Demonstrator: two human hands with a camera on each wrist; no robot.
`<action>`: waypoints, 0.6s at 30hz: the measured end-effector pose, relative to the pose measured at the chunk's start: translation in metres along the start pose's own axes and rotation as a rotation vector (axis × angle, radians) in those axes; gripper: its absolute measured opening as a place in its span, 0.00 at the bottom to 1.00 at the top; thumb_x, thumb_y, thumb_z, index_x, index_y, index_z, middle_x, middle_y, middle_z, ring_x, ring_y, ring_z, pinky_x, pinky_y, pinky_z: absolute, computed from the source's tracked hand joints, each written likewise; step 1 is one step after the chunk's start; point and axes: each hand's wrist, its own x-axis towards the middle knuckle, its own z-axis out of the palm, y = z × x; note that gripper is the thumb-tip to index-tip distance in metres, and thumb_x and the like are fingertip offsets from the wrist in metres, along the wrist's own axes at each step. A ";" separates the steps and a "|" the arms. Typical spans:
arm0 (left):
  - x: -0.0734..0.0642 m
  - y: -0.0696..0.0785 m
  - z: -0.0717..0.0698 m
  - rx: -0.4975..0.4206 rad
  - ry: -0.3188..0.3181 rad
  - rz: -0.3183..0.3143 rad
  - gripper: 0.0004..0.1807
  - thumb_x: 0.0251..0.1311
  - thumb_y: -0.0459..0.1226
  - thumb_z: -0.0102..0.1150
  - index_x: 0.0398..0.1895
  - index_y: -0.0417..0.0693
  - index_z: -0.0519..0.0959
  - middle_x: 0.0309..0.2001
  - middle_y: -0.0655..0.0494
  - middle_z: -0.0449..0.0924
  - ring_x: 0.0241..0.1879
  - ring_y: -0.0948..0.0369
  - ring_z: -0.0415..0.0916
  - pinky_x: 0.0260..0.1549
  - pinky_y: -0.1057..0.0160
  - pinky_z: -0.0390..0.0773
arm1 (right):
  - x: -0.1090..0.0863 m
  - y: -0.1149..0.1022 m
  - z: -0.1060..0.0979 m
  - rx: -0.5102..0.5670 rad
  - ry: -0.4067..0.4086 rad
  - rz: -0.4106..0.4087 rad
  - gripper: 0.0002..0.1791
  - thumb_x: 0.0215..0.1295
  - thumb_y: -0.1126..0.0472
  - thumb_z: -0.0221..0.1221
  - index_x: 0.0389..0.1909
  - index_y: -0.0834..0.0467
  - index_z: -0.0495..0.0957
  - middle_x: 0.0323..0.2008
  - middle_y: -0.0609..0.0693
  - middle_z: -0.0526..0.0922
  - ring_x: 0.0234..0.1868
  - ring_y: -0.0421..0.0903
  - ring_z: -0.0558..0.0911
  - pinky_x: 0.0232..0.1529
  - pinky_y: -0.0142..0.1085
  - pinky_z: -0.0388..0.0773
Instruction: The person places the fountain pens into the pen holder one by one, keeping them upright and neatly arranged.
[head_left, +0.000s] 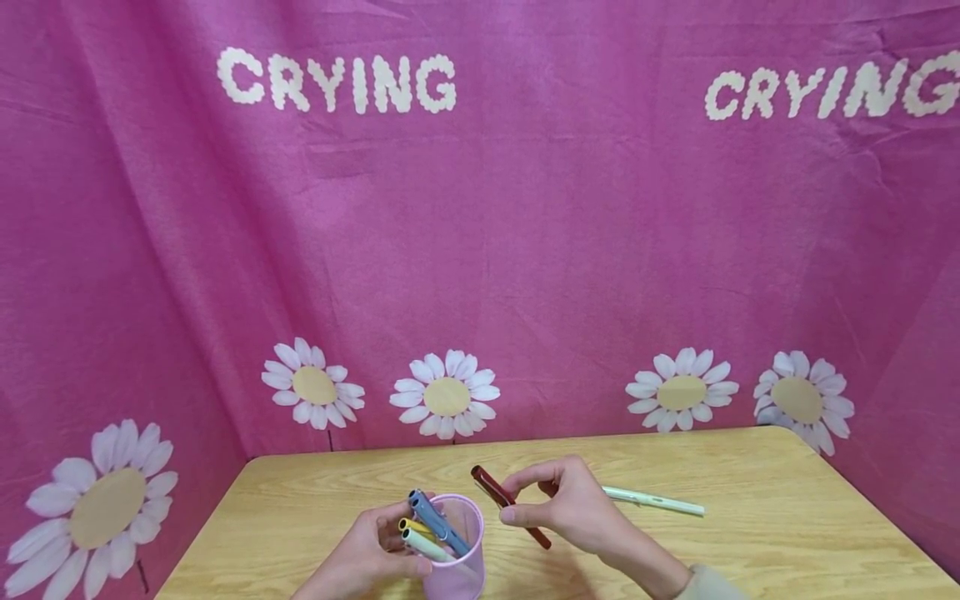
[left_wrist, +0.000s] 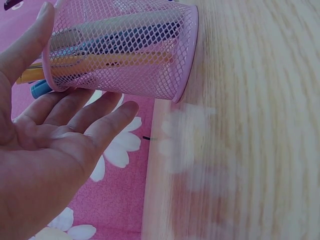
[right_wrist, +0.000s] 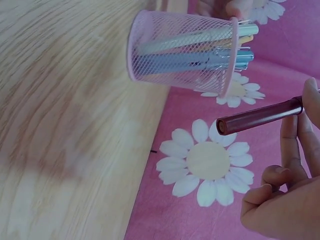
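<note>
A pink mesh pen cup (head_left: 456, 581) stands on the table near its front. Inside it lean a grey-blue pen (head_left: 447, 531), a yellow pen (right_wrist: 246, 39) and a pale green pen (head_left: 424, 546). My left hand (head_left: 366, 550) holds the cup at its left side, thumb by the rim and fingers along the mesh wall (left_wrist: 125, 82). To the right of the cup, my right hand (head_left: 573, 507) pinches a dark red pen (head_left: 489, 485) between thumb and fingers. That pen slants above the table, its lower end (right_wrist: 222, 126) pointing down and right in the head view.
Another pale green pen (head_left: 663, 502) lies on the wooden table (head_left: 337, 483), beyond my right hand. A pink cloth (head_left: 525, 250) printed with daisies and lettering hangs behind the table and along its sides.
</note>
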 end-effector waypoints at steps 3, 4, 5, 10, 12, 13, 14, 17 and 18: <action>0.000 -0.001 0.000 -0.009 -0.007 0.007 0.42 0.62 0.33 0.75 0.76 0.29 0.65 0.58 0.42 0.83 0.51 0.53 0.82 0.51 0.65 0.81 | 0.002 -0.004 0.004 0.002 0.015 0.006 0.11 0.53 0.62 0.79 0.39 0.56 0.93 0.30 0.48 0.87 0.24 0.37 0.60 0.27 0.30 0.61; 0.000 -0.001 0.000 -0.009 -0.009 0.012 0.42 0.63 0.33 0.75 0.76 0.29 0.65 0.59 0.42 0.83 0.51 0.53 0.82 0.51 0.65 0.81 | 0.003 -0.005 0.005 0.005 0.016 0.006 0.12 0.53 0.62 0.79 0.39 0.56 0.93 0.30 0.48 0.86 0.24 0.37 0.59 0.26 0.30 0.61; 0.000 -0.001 0.000 -0.010 -0.011 0.016 0.42 0.63 0.33 0.75 0.76 0.29 0.65 0.58 0.41 0.83 0.51 0.53 0.82 0.51 0.65 0.81 | 0.004 -0.006 0.006 0.013 0.016 0.006 0.12 0.53 0.62 0.79 0.39 0.56 0.93 0.29 0.48 0.86 0.24 0.37 0.60 0.26 0.31 0.61; 0.000 -0.002 0.000 -0.013 -0.014 0.028 0.42 0.63 0.33 0.75 0.76 0.28 0.65 0.57 0.41 0.84 0.50 0.55 0.83 0.51 0.64 0.81 | 0.007 -0.012 0.012 0.056 0.008 0.001 0.12 0.54 0.62 0.79 0.40 0.58 0.92 0.35 0.50 0.89 0.26 0.36 0.66 0.31 0.29 0.66; 0.000 -0.004 0.000 -0.018 -0.015 0.034 0.42 0.63 0.32 0.75 0.76 0.27 0.64 0.57 0.41 0.84 0.50 0.56 0.83 0.51 0.64 0.81 | 0.008 -0.014 0.014 0.076 0.007 0.006 0.12 0.55 0.63 0.79 0.40 0.59 0.92 0.37 0.50 0.90 0.28 0.37 0.69 0.34 0.29 0.69; 0.000 -0.004 0.000 -0.021 -0.015 0.037 0.42 0.63 0.32 0.75 0.76 0.27 0.64 0.57 0.41 0.84 0.50 0.57 0.83 0.51 0.64 0.81 | 0.009 -0.015 0.016 0.085 0.006 0.010 0.12 0.55 0.63 0.79 0.40 0.59 0.92 0.37 0.50 0.90 0.29 0.37 0.71 0.35 0.29 0.70; 0.000 -0.004 0.000 -0.024 -0.016 0.040 0.42 0.63 0.32 0.74 0.76 0.26 0.63 0.57 0.41 0.84 0.50 0.57 0.83 0.51 0.64 0.81 | 0.010 -0.015 0.017 0.087 0.007 0.013 0.12 0.55 0.63 0.79 0.40 0.58 0.92 0.38 0.49 0.90 0.29 0.37 0.72 0.35 0.30 0.70; 0.001 -0.005 -0.001 -0.038 -0.022 0.051 0.42 0.64 0.31 0.73 0.76 0.25 0.62 0.58 0.39 0.83 0.50 0.57 0.83 0.51 0.64 0.81 | 0.012 -0.018 0.020 0.098 0.011 0.014 0.12 0.55 0.63 0.79 0.41 0.58 0.92 0.38 0.49 0.90 0.33 0.39 0.75 0.36 0.30 0.71; 0.001 -0.005 -0.001 -0.042 -0.023 0.051 0.42 0.64 0.31 0.73 0.76 0.25 0.62 0.58 0.39 0.83 0.50 0.58 0.83 0.51 0.64 0.81 | 0.013 -0.019 0.021 0.100 0.011 0.013 0.12 0.56 0.63 0.79 0.41 0.58 0.92 0.38 0.49 0.90 0.34 0.40 0.77 0.37 0.31 0.72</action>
